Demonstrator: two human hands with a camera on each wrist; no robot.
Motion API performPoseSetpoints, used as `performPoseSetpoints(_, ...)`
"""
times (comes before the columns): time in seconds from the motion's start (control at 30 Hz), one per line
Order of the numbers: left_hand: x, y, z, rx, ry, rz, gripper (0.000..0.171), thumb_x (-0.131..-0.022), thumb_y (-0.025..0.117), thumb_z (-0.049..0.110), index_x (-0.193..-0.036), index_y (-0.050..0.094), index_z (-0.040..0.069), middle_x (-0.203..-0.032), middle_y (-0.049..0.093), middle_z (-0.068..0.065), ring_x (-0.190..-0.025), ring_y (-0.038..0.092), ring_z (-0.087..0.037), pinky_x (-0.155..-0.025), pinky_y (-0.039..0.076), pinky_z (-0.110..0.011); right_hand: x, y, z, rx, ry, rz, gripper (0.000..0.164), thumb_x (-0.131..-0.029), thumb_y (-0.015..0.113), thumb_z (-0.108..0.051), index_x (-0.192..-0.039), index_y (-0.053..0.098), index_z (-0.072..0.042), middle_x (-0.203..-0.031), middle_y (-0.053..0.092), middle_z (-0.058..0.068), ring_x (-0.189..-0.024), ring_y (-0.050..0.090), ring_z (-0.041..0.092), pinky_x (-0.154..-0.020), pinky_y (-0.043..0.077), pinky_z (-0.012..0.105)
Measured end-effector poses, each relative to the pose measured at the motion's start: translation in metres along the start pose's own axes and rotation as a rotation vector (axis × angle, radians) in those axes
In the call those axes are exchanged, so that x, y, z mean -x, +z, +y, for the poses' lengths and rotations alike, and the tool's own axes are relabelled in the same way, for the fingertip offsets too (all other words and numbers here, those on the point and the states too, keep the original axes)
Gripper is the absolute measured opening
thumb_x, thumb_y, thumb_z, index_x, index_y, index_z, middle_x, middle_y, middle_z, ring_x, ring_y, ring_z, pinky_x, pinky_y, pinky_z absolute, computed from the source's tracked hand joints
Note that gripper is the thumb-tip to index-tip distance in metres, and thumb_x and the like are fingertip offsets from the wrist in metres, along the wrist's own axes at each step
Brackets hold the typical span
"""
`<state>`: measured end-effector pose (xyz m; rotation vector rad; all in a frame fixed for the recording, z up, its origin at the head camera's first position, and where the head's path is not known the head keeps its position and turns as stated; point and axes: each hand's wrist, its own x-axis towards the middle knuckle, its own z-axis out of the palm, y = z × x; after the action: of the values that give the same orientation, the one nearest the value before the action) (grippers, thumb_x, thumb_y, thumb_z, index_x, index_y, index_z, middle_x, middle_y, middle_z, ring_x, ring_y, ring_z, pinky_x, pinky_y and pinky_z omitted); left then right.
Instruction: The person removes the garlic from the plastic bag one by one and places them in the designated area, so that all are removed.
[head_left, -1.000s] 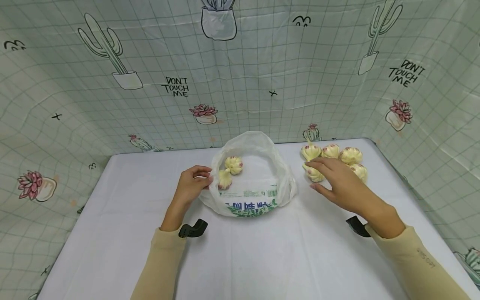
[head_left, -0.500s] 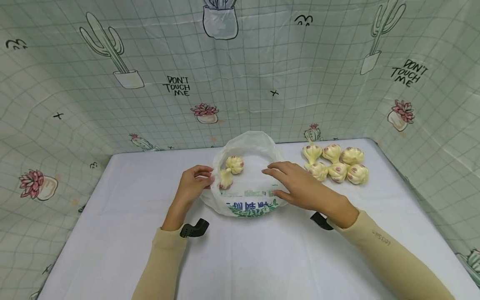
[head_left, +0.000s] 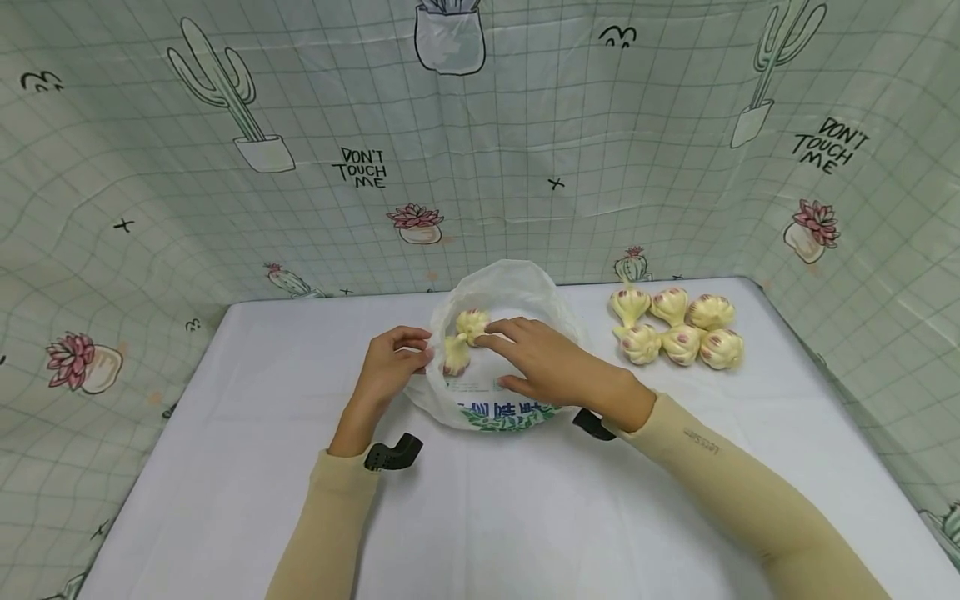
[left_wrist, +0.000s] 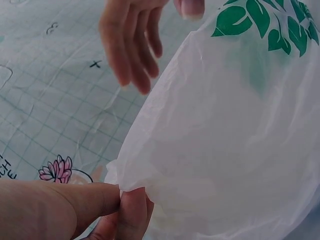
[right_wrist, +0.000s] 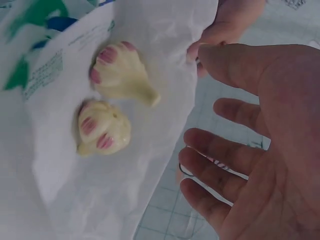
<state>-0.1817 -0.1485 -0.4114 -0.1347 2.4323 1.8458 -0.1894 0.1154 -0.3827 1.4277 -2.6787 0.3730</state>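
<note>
A white plastic bag (head_left: 517, 279) with green and blue print stands with its mouth spread wide. Two garlic bulbs lie inside against its left side: one garlic bulb (head_left: 455, 357) toward the front, another garlic bulb (head_left: 471, 323) behind it. My left hand (head_left: 388, 362) pinches the bag's left rim between thumb and fingers, which the left wrist view shows closely. Over the bag's mouth hovers my right hand (head_left: 543, 358), its fingers loosely bent. Its palm (right_wrist: 280, 165) and fingers hold nothing in the right wrist view.
Several more garlic bulbs (head_left: 682, 343) sit in two rows at the table's back right. The white-covered table (head_left: 480, 517) ends at a hanging patterned cloth (head_left: 510, 200), which also rises along both sides. A dark wrist device (head_left: 393, 452) sticks out at the left cuff.
My right hand has moved left, from above the garlic rows to over the bag. The left hand keeps its pinch on the rim. The head view has shifted slightly.
</note>
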Motion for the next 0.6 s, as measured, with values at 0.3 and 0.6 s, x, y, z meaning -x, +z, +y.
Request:
performPoseSetpoints(0.3, -0.001, -0.002, 0.000, -0.021, 0.023, -0.001, 0.026, -0.100, 0.067, -0.004, -0.127, 0.067, -0.005, -0.110, 0.064, -0.015, -0.079, 0.065, -0.008, -0.078, 0.061, -0.028, -0.029, 0.000, 0.002, 0.045, 0.002, -0.065, 0.062, -0.096, 0.081, -0.023, -0.149, 0.054, -0.005, -0.147, 0.056, 0.016, -0.134, 0.056, 0.035, -0.112, 0.048, 0.049)
performPoseSetpoints(0.6, 0.001, -0.003, -0.004, -0.008, 0.027, -0.004, 0.026, -0.100, 0.067, -0.003, -0.126, 0.067, -0.006, -0.111, 0.064, -0.016, -0.079, 0.064, -0.007, -0.070, 0.057, -0.018, -0.058, 0.006, 0.007, 0.064, 0.025, -0.183, 0.060, -0.099, 0.077, -0.024, -0.150, 0.054, -0.002, -0.145, 0.058, 0.016, -0.133, 0.057, 0.035, -0.112, 0.048, 0.049)
